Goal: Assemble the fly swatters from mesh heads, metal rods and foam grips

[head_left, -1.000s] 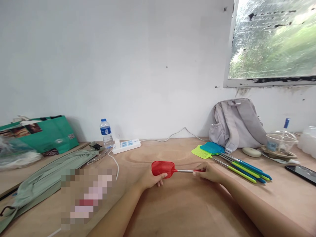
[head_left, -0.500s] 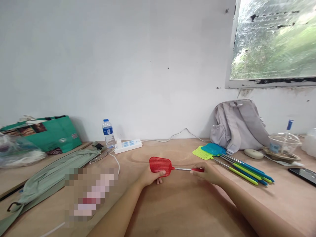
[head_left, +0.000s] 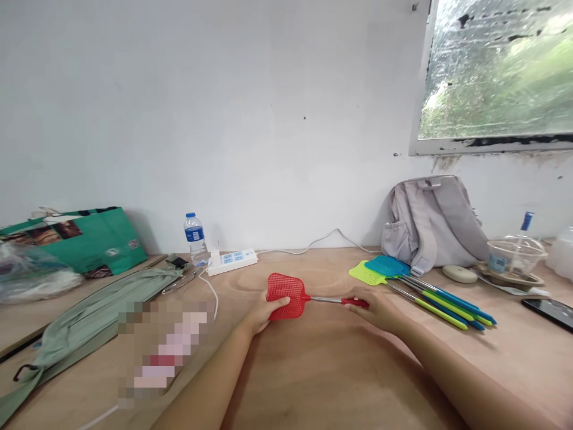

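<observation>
Between my two hands is a red fly swatter [head_left: 293, 297] with a mesh head, a thin metal shaft and a red grip. My left hand [head_left: 262, 312] pinches the left edge of the mesh, thumb on top and the other fingers hidden beneath. The grip at the other end is in my right hand [head_left: 368, 303], its fingers closed round it. Right of that hand lies a pile of blue and lime-green fly swatters [head_left: 430, 295] with metal shafts, heads pointing to the back left.
At the back stand a water bottle [head_left: 194, 239], a white power strip [head_left: 233, 261] and a grey backpack [head_left: 434, 224]. A green bag [head_left: 102, 239] and a grey-green strap bag [head_left: 102, 313] lie left. To the right are a plastic cup [head_left: 514, 257] and a phone [head_left: 550, 313].
The swatter's head has turned to face me more, its mesh now showing taller. My left hand has shifted slightly left and its fingers have gone behind the mesh. My right hand keeps the grip.
</observation>
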`<state>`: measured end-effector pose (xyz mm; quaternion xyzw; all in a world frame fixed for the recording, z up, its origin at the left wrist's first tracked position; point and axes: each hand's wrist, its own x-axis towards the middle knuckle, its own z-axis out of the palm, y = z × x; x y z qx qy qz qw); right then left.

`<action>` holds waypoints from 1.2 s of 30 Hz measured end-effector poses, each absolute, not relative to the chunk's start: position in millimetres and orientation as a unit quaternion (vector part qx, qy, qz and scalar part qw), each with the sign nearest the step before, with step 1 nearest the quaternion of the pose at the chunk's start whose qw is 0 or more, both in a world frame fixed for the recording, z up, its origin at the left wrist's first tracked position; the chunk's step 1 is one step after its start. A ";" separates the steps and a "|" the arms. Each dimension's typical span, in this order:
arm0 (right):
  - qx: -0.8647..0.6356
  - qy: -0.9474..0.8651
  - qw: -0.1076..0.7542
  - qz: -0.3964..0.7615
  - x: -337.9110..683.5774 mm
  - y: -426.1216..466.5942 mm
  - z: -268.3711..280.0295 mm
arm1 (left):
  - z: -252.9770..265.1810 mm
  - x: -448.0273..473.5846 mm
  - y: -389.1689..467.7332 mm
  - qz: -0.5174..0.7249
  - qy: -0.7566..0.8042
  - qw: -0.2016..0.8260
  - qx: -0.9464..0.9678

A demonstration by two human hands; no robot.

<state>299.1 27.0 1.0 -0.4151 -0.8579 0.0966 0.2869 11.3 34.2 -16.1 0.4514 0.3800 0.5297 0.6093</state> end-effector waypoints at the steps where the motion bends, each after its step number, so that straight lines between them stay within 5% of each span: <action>1: -0.414 -0.858 0.286 0.102 298.7 26.8 0.8 | -15.8 11.3 33.9 0.528 0.378 0.612 0.451; 20: -0.418 -0.852 0.214 0.233 289.5 19.3 4.4 | -7.5 7.1 28.0 0.502 0.363 0.644 0.449; 36: -0.504 -0.825 0.258 -0.002 344.2 42.5 7.5 | -8.0 -3.1 38.1 0.536 0.375 0.611 0.445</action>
